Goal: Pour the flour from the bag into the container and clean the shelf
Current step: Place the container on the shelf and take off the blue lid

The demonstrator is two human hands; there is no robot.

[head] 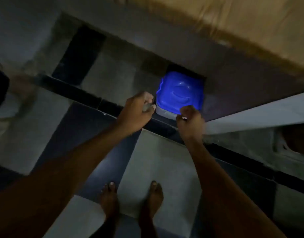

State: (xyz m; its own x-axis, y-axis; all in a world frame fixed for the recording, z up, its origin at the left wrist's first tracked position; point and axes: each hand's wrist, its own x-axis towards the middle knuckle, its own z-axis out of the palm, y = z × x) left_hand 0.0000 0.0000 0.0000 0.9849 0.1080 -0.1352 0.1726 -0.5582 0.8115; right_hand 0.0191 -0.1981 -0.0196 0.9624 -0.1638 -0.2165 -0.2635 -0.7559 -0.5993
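In the dim head view, the square clear plastic container with a bright blue lid (180, 93) sits at the front edge of the low grey shelf (113, 79). The left hand (138, 110) is curled against its left wall, though blur hides whether it grips, and the right hand (190, 121) pinches the lid's front rim. The container is probably stiff, smooth and light if empty, so the side walls below the lid look the safest hold, since the lid might pop off. No flour bag shows, and the contents cannot be made out.
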